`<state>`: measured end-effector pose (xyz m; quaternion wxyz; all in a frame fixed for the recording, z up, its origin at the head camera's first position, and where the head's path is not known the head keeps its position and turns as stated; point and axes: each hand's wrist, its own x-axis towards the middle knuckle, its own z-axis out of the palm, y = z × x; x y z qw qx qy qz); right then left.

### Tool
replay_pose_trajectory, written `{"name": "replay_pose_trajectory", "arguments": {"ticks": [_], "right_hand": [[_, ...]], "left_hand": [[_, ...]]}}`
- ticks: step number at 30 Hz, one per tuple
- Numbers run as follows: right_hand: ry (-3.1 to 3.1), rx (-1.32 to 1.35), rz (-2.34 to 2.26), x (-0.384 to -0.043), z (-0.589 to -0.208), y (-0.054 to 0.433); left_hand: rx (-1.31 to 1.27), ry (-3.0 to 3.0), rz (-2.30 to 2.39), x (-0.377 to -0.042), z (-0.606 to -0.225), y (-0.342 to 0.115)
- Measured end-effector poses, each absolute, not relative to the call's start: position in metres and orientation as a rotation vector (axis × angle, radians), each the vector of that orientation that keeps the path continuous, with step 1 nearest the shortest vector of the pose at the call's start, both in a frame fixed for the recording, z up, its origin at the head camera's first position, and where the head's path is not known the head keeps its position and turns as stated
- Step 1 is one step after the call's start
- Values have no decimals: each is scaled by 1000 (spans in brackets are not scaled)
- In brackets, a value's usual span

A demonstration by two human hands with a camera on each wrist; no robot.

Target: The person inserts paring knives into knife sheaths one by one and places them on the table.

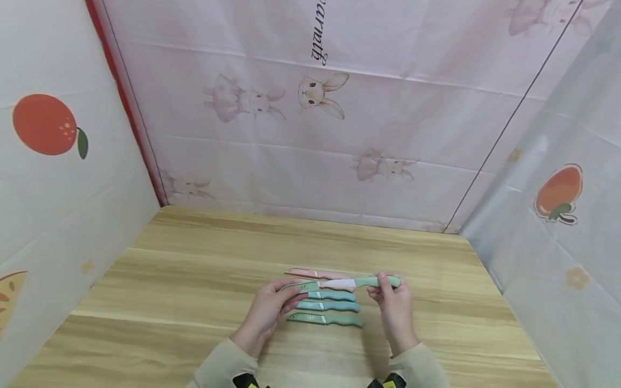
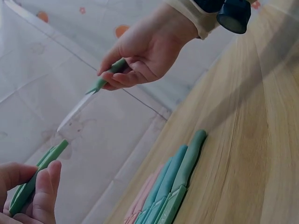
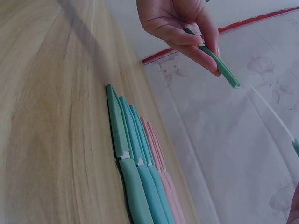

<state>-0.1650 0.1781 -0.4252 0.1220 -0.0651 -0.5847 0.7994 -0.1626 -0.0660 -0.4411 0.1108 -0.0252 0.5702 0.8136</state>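
1. The right hand (image 1: 394,302) has a small green-handled knife (image 1: 356,282) by its handle, fingers (image 2: 122,79) curled round it, with the white blade pointing toward the other hand. It's held up off the tabletop (image 1: 194,269), above the row of knives.
2. The left hand (image 1: 269,310) pinches a green sheath (image 1: 295,286) between thumb and fingertips (image 3: 198,49). The sheath's open end faces the blade tip and sits just off it; from the wrist views the two look apart, not touching.
3. How it'll handle, my guess: light, stiff plastic, kinda slick, nothing fragile. The blade is the only bit to avoid, so the handle is the place to grab, and the sheath wants holding at its closed end, fingers clear of the mouth.
4. Just below both sets of fingers lie the sheathed knives (image 1: 330,307) side by side, touching: green and teal ones nearer the person, pink ones (image 1: 315,273) on the far side.
5. Neither hand is loose; both are clamped on their piece.
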Motion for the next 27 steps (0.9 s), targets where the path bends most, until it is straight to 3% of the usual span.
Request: {"name": "replay_pose_trajectory", "arguments": {"ticks": [27], "right_hand": [[-1813, -195, 2329, -165, -443, 168]], "left_hand": [[-14, 1673, 2345, -161, -436, -58]]}}
